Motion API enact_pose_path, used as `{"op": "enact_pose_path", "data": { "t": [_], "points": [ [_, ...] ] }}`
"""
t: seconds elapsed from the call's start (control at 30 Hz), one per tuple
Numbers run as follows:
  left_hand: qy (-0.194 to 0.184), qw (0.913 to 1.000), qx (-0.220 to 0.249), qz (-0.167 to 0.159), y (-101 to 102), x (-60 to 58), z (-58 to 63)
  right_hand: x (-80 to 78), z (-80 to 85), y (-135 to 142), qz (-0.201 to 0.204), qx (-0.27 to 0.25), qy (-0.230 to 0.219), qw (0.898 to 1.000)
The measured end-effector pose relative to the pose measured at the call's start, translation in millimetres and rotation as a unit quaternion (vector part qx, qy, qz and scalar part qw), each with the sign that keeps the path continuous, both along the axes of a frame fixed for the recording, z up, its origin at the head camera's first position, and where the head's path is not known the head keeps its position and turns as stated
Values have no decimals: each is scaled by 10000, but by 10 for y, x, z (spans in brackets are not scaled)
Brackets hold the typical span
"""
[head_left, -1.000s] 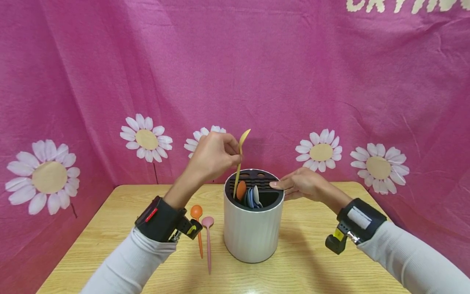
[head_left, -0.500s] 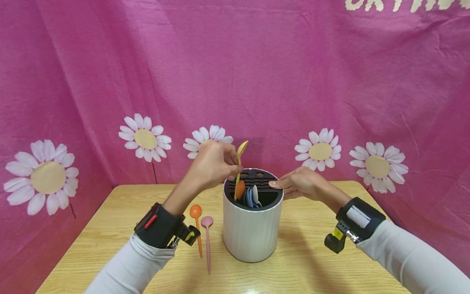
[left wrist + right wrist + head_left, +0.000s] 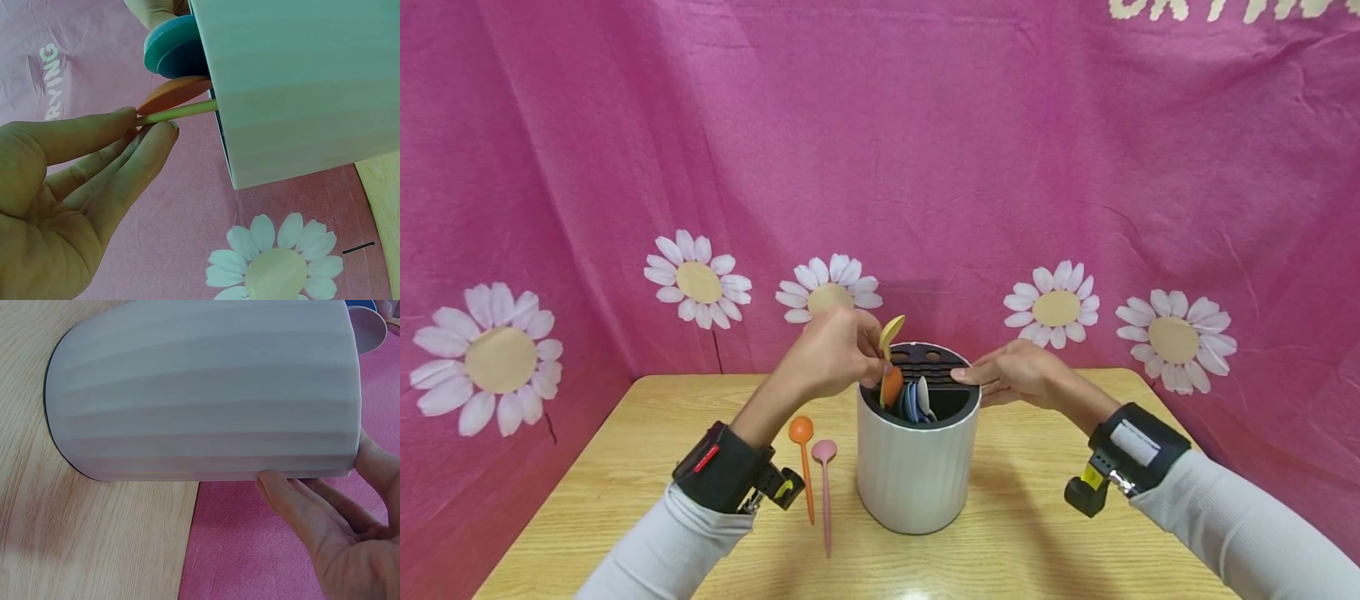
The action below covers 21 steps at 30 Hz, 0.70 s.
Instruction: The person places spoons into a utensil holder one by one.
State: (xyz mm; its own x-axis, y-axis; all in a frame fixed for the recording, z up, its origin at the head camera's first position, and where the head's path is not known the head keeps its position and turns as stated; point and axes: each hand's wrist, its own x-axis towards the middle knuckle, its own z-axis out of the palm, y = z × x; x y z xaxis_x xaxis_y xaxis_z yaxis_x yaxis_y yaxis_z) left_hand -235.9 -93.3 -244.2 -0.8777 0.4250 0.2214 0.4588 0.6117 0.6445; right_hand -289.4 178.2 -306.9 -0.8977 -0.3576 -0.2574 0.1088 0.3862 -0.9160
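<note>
My left hand [image 3: 835, 357] pinches a yellow spoon [image 3: 891, 330] between thumb and fingers, bowl up. In the left wrist view the spoon's handle [image 3: 187, 112] passes over the rim, its lower end hidden inside a white ribbed utensil holder [image 3: 913, 475]. Within the holder's front compartment stand an orange spoon [image 3: 892, 388], right beside the yellow one, and several blue and white spoons [image 3: 912, 402]. My right hand [image 3: 1021, 372] grips the holder at its right rim, thumb on the black slotted top [image 3: 925, 356] and fingers against the outer wall.
Left of the holder, a second orange spoon [image 3: 802, 430] and a pink spoon [image 3: 824, 452] lie on the wooden table [image 3: 700, 433], bowls pointing away. A pink cloth [image 3: 925, 167] printed with daisies hangs behind the table and along both sides.
My left hand has moved down with the yellow spoon, which now sits deeper in the holder beside the orange one. My right hand stays at the rim.
</note>
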Motion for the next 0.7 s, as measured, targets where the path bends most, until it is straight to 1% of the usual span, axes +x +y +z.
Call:
{"op": "enact_pose_path", "data": {
  "t": [0.17, 0.4, 0.6, 0.7],
  "points": [
    [-92, 9999, -62, 3, -5, 4, -9, -3, -2, 8, -2, -36, -4, 10000],
    [-207, 9995, 194, -145, -25, -6, -28, -2, -15, 16, -4, -79, 12, 10000],
    [-127, 9999, -59, -24, -45, -2, -58, -5, -25, 14, -28, -80, 9, 10000],
    [-202, 9997, -111, -5, -47, 1, -73, -5, -26, 12, -37, -55, 18, 10000]
  ]
}}
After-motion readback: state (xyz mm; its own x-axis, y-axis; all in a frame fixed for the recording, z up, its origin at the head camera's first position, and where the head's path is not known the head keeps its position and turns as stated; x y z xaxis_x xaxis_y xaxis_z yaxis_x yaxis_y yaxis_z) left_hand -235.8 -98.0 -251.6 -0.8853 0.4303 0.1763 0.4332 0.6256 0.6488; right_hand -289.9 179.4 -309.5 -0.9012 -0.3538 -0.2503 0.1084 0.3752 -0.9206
